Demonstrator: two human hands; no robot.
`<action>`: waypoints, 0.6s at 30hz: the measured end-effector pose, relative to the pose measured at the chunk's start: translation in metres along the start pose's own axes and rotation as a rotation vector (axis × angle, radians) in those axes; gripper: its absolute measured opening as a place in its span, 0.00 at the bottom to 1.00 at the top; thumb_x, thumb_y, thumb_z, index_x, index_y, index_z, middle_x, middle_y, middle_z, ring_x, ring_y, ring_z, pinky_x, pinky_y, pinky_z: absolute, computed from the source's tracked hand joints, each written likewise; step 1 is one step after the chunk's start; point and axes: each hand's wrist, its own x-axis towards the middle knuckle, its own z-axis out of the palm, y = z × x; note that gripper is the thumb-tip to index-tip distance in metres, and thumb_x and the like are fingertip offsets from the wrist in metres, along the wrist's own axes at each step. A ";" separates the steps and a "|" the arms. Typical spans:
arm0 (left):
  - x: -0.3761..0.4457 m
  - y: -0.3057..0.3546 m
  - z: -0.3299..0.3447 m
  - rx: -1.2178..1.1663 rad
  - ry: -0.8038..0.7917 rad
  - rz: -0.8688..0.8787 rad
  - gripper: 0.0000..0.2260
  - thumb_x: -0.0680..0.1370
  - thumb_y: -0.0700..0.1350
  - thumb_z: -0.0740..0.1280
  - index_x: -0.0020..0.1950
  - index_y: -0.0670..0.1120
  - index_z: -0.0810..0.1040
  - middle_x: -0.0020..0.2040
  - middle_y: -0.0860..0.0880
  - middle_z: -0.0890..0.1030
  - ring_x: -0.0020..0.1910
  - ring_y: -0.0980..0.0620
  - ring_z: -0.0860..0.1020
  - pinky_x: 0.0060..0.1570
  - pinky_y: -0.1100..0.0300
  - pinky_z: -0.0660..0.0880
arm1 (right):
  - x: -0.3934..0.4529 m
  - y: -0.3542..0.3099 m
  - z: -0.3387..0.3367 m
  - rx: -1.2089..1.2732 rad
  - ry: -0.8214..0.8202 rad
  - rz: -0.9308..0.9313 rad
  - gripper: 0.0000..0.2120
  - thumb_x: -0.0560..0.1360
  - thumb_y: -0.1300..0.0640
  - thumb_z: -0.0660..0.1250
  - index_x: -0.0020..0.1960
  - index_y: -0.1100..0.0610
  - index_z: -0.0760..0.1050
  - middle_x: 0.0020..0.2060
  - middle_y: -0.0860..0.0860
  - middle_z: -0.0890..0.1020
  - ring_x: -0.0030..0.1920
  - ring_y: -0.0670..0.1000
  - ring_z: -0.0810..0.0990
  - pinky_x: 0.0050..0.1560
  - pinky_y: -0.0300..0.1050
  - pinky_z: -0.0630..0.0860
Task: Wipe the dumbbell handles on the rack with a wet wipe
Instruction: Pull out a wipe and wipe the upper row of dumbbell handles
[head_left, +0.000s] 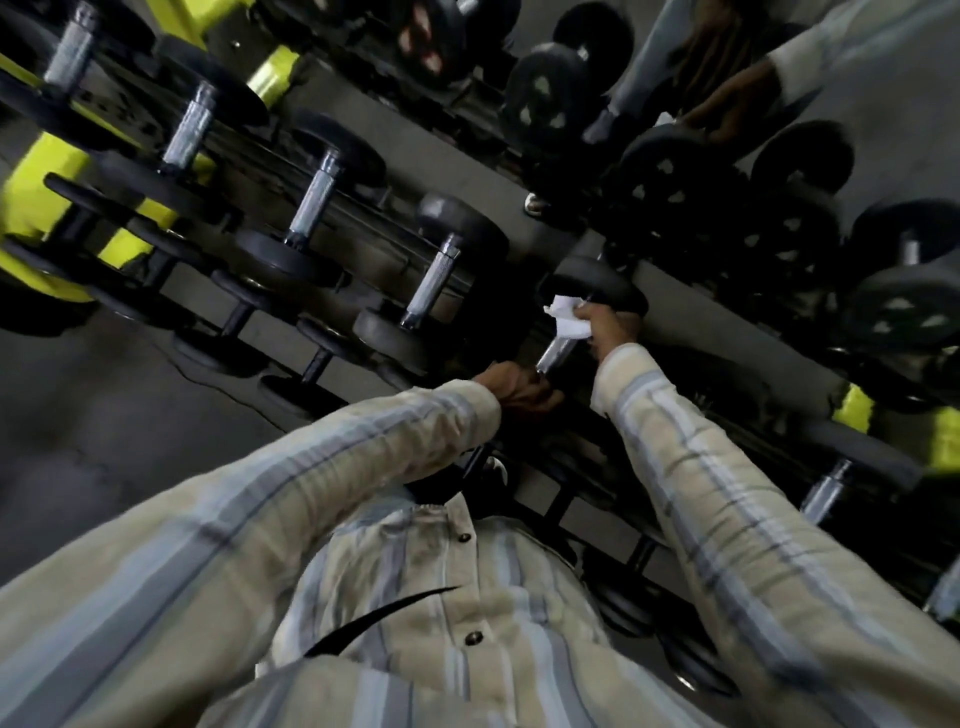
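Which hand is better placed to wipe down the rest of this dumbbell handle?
The right hand. It already holds the white wet wipe against the upper part of the handle. The left hand carries no wipe; it grips the dumbbell's lower end, apparently steadying it.

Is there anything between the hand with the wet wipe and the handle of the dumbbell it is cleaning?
Nothing visible stands in the way. The right hand already presses the white wet wipe onto the upper part of the metal handle. The left hand grips the lower end of the same dumbbell, so part of the handle there is covered.
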 end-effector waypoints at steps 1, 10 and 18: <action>0.006 0.003 -0.014 -0.021 -0.098 -0.013 0.21 0.74 0.44 0.50 0.44 0.44 0.84 0.33 0.45 0.82 0.25 0.44 0.80 0.24 0.54 0.77 | -0.006 0.001 -0.004 -0.081 0.008 -0.056 0.10 0.66 0.55 0.74 0.41 0.61 0.83 0.37 0.53 0.83 0.41 0.53 0.83 0.43 0.44 0.77; -0.008 0.015 -0.046 -0.003 -0.168 -0.114 0.19 0.75 0.46 0.57 0.51 0.40 0.85 0.43 0.41 0.85 0.38 0.40 0.84 0.39 0.46 0.83 | -0.031 0.022 -0.041 -0.619 0.072 -1.245 0.11 0.77 0.56 0.64 0.51 0.55 0.85 0.48 0.53 0.86 0.50 0.53 0.83 0.56 0.46 0.78; -0.076 -0.010 -0.058 -0.139 0.160 -0.979 0.32 0.81 0.56 0.59 0.77 0.33 0.65 0.77 0.33 0.66 0.77 0.35 0.64 0.77 0.42 0.59 | 0.004 0.052 -0.016 -1.166 -0.300 -1.499 0.10 0.74 0.61 0.59 0.43 0.61 0.80 0.44 0.59 0.82 0.50 0.64 0.82 0.60 0.57 0.77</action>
